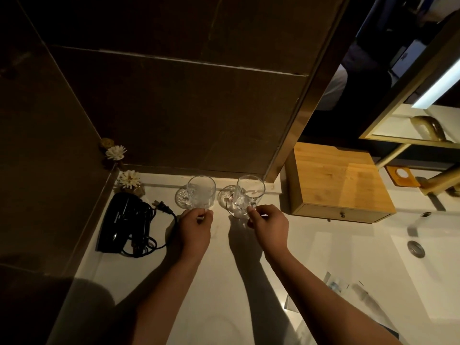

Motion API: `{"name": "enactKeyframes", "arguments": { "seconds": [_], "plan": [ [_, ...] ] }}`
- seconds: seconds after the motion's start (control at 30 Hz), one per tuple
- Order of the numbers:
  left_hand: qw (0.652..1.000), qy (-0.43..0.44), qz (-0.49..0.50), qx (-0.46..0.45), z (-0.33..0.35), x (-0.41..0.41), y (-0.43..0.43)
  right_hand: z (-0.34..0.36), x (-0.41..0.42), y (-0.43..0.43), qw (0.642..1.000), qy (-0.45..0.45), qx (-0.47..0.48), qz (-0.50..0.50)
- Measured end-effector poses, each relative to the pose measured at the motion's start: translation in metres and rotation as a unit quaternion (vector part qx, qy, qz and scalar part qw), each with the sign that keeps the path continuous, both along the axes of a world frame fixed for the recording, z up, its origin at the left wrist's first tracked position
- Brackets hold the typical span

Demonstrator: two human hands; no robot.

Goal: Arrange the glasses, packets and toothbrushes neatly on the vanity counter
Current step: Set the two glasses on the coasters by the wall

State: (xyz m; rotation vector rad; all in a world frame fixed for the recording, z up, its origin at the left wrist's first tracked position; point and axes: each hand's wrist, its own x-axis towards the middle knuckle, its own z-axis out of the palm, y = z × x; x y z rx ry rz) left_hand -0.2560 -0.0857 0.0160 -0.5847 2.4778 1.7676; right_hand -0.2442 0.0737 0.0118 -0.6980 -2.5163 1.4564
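Observation:
Two clear glass mugs stand near the back wall of the white vanity counter (pixel 219 270). My left hand (pixel 196 229) pinches the handle of the left glass (pixel 201 192), which stands over a glass coaster (pixel 181 198). My right hand (pixel 267 224) grips the handle of the right glass (pixel 245 195), which is tilted beside a second coaster (pixel 225 194). Clear packets (pixel 336 286) lie at the counter's right front, partly hidden behind my right forearm. I see no toothbrush clearly.
A black hair dryer (pixel 124 222) with a coiled cord lies at the left. White flower ornaments (pixel 129 179) sit in the back left corner. A wooden drawer box (pixel 341 183) stands to the right, and the sink basin with its drain (pixel 415 249) lies beyond.

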Motion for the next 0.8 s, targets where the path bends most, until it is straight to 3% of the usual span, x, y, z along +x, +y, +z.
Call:
{"name": "enactKeyframes", "arguments": {
  "seconds": [0.67,0.8],
  "plan": [
    [0.994,0.052,-0.038,-0.084,-0.007,-0.001,-0.008,-0.027,0.003,-0.005,0.999,0.001,0.03,0.025],
    [0.996,0.068,-0.019,-0.047,-0.009,-0.001,-0.009,-0.026,0.003,-0.003,0.999,-0.006,0.035,0.042]
  ]
}}
